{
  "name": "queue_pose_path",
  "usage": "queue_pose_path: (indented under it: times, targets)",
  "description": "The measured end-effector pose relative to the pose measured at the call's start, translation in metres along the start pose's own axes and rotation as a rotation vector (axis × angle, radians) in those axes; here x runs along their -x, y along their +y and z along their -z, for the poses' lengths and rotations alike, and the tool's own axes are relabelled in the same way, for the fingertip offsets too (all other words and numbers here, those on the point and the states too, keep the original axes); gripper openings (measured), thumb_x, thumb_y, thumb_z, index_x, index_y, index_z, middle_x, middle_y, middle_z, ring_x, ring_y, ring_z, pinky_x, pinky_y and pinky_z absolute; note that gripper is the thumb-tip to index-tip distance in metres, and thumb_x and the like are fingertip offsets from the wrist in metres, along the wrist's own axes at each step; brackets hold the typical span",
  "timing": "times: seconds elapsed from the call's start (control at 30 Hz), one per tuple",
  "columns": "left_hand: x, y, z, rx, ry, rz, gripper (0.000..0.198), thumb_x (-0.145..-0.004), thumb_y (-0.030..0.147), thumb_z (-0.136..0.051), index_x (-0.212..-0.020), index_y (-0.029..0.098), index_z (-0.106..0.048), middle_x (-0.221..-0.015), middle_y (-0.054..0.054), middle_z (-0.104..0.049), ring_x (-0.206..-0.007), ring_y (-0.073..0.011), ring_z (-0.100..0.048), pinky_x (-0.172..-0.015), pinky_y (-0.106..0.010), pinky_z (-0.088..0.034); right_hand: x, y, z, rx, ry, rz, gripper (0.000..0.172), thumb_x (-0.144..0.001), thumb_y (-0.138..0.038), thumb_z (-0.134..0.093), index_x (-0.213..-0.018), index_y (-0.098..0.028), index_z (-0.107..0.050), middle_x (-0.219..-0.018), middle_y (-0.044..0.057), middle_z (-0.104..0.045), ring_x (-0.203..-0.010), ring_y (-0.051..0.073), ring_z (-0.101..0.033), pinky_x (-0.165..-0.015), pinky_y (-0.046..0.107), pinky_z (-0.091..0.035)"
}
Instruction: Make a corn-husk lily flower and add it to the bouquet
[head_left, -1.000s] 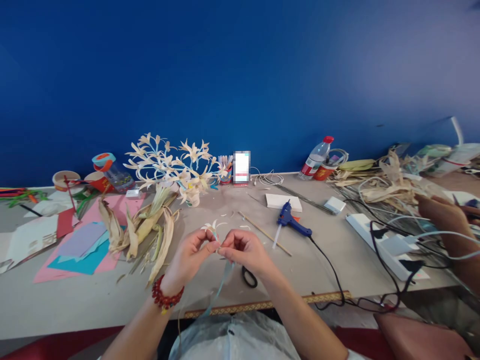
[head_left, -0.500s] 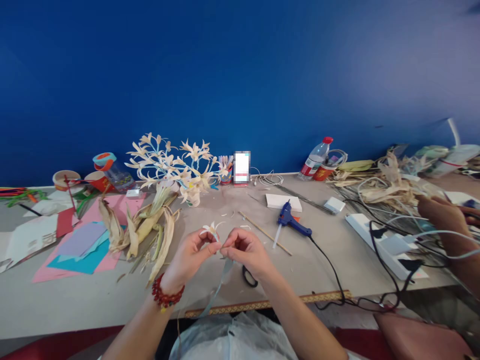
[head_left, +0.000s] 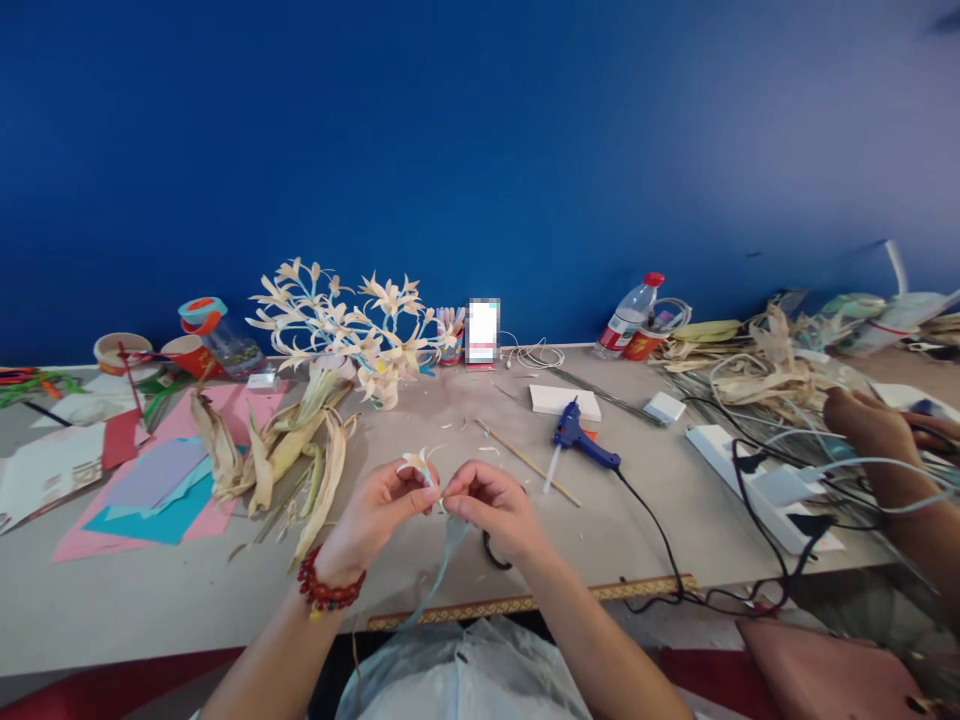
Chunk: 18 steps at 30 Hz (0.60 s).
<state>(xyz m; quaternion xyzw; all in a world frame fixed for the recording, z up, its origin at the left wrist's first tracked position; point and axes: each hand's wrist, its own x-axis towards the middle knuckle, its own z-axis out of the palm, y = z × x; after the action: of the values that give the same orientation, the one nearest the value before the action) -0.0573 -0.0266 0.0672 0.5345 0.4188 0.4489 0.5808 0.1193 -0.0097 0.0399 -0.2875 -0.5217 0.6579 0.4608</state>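
Between thumb and fingers, my left hand (head_left: 394,510) pinches a small corn-husk flower (head_left: 421,464), its pale petals pointing up. Close beside it, my right hand (head_left: 486,508) pinches a pale blue-grey tape (head_left: 451,545) at the flower's stem. The tape hangs down from the fingers toward my lap. Part of the stem is hidden by my fingertips. Under my right wrist, a black loop handle (head_left: 495,552) shows, the rest covered. Ahead stands a bunch of similar husk flowers (head_left: 337,325) in a small cup (head_left: 384,394).
A blue glue gun (head_left: 583,436) leans on a white box (head_left: 564,402), near a thin wooden stick (head_left: 529,462). Corn husks (head_left: 300,450) and coloured paper (head_left: 142,520) lie left. A power strip (head_left: 750,490) with cables is right, where another person's hand (head_left: 862,430) works.
My hands stay together at the flower, with only slight finger movement. The view has shifted a little. At the right, the other person's hand has moved slightly.
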Motion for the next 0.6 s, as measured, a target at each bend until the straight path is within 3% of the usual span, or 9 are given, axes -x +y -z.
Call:
queue_pose_path:
  times: [0.3, 0.6]
  targets:
    - [-0.0028, -0.0003, 0.0055, 0.086, -0.073, -0.025, 0.014, -0.081, 0.030, -0.069, -0.078, 0.017, -0.066, -0.077, -0.001, -0.056, -0.071, -0.0137, -0.049, -0.067, -0.025, -0.040, -0.0044, -0.0077, 0.0011, -0.067, -0.144, -0.152, 0.029, -0.071, -0.040, -0.080, -0.077, -0.016, -0.063, -0.065, -0.002, -0.060, -0.055, 0.009, -0.043, -0.053, 0.022, -0.030]
    - [-0.0038, -0.0035, 0.0043, 0.176, -0.080, 0.008, 0.015, -0.079, 0.030, -0.071, -0.076, 0.016, -0.068, -0.077, -0.002, -0.058, -0.069, -0.0130, -0.048, -0.064, -0.025, -0.039, -0.0052, -0.0074, 0.0015, -0.086, -0.165, -0.176, 0.026, -0.071, -0.038, -0.080, -0.074, -0.016, -0.065, -0.061, -0.003, -0.058, -0.048, 0.006, -0.036, -0.047, 0.020, -0.026]
